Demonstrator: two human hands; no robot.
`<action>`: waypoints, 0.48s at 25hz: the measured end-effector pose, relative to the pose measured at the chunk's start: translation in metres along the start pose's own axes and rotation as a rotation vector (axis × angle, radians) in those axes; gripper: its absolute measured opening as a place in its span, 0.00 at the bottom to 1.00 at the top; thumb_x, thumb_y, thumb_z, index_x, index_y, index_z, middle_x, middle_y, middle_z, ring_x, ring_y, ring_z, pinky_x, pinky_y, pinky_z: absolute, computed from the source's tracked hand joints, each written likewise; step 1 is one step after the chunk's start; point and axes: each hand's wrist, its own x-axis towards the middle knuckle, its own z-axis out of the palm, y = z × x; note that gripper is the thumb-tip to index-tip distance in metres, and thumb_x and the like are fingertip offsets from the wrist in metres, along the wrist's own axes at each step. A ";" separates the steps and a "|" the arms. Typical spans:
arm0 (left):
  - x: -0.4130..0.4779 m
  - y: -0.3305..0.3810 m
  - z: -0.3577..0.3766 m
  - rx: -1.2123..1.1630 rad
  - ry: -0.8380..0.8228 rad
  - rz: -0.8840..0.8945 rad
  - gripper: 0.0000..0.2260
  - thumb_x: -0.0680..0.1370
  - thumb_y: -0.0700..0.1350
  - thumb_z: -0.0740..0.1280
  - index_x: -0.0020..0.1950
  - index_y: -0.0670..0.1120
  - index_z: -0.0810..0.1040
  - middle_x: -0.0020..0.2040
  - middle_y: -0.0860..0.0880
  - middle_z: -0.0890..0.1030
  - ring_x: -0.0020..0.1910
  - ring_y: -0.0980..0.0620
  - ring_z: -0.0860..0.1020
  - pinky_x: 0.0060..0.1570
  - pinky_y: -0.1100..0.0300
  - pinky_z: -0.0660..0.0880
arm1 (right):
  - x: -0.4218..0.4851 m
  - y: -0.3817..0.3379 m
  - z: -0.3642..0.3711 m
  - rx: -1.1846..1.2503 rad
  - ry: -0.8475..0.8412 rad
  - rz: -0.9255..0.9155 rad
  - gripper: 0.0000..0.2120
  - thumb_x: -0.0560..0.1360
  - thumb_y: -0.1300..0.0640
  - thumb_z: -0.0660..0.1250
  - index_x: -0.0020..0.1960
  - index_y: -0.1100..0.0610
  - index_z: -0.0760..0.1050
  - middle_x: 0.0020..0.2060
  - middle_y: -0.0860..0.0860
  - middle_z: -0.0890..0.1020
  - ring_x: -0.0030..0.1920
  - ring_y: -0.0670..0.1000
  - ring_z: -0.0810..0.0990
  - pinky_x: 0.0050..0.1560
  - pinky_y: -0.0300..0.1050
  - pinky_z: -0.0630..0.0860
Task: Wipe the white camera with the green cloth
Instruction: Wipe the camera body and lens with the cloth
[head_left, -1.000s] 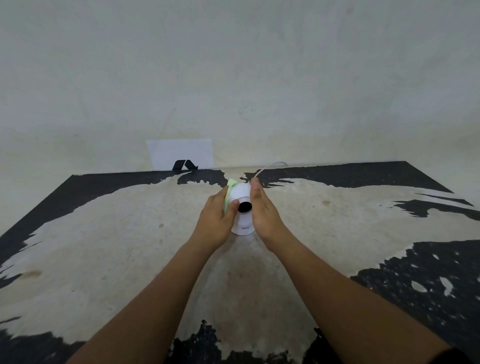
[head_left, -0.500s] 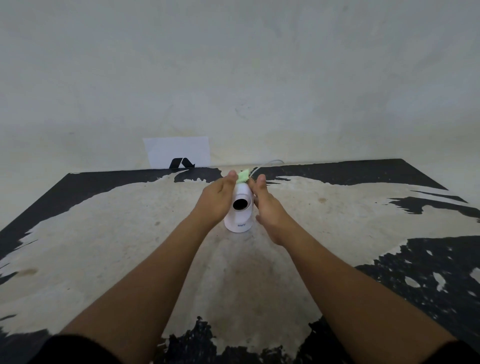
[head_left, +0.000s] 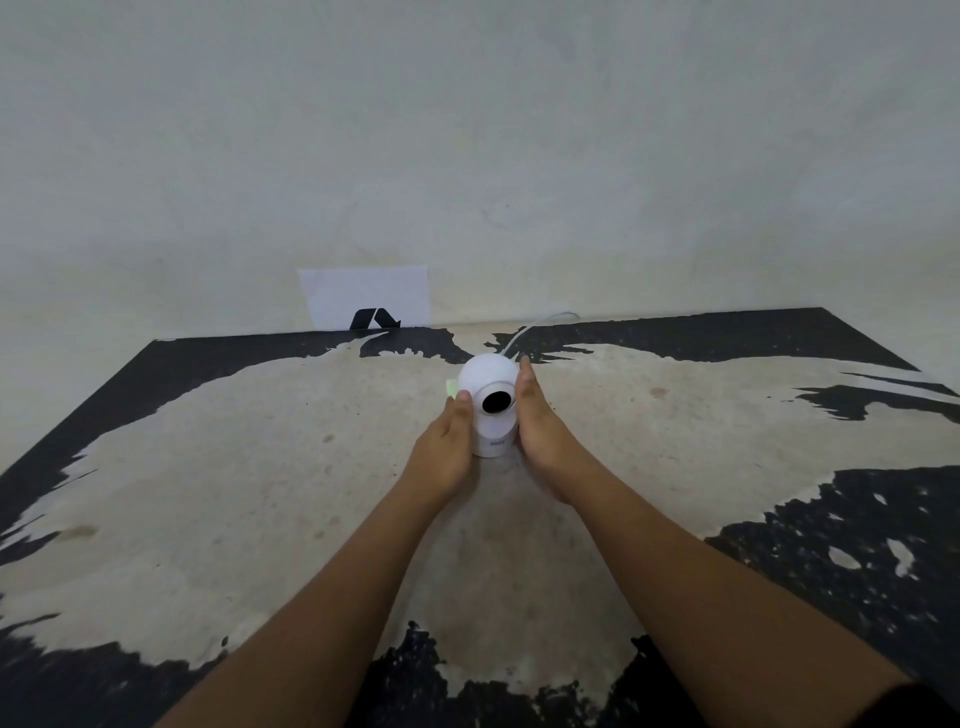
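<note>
Standing upright on the worn table top (head_left: 260, 493), whose black coating has peeled away to pale beige across the middle, the white dome-headed plastic camera (head_left: 490, 402) sits between the person's two hands, toward the far centre of the surface. Its round head rests on a short cylindrical base with a small grey mark near the bottom, and its black circular lens (head_left: 497, 401) faces the near side. A thin white cable (head_left: 524, 332) runs from behind the head toward the far edge. The left hand (head_left: 448, 447) presses against the camera's left side, gripping the pale green cloth (head_left: 452, 388); only a small corner of it shows beyond the fingertips. The right hand (head_left: 540, 428) lies flat against the right side, fingers straight, steadying the body. A white paper sheet with a black mark (head_left: 366, 299) leans against the pale wall (head_left: 467, 156) at the far left.
</note>
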 end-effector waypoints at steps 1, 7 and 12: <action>-0.005 -0.002 0.004 0.015 0.003 -0.002 0.29 0.79 0.63 0.45 0.67 0.48 0.73 0.64 0.45 0.77 0.63 0.47 0.74 0.64 0.52 0.69 | -0.004 -0.002 0.001 -0.005 -0.004 -0.024 0.45 0.60 0.18 0.43 0.74 0.34 0.49 0.77 0.44 0.58 0.75 0.49 0.59 0.75 0.55 0.57; -0.026 0.004 0.018 0.256 0.165 0.003 0.13 0.78 0.47 0.60 0.54 0.39 0.78 0.50 0.41 0.81 0.49 0.42 0.78 0.42 0.56 0.71 | 0.003 0.003 -0.001 -0.013 0.006 0.052 0.45 0.57 0.17 0.45 0.70 0.35 0.62 0.68 0.50 0.74 0.63 0.52 0.76 0.68 0.56 0.69; -0.029 0.000 0.021 0.046 0.212 -0.033 0.12 0.75 0.42 0.66 0.55 0.41 0.82 0.52 0.44 0.84 0.52 0.47 0.80 0.54 0.53 0.76 | -0.007 0.003 -0.007 -0.088 0.014 0.110 0.34 0.66 0.22 0.45 0.54 0.42 0.76 0.54 0.51 0.80 0.52 0.49 0.79 0.55 0.51 0.75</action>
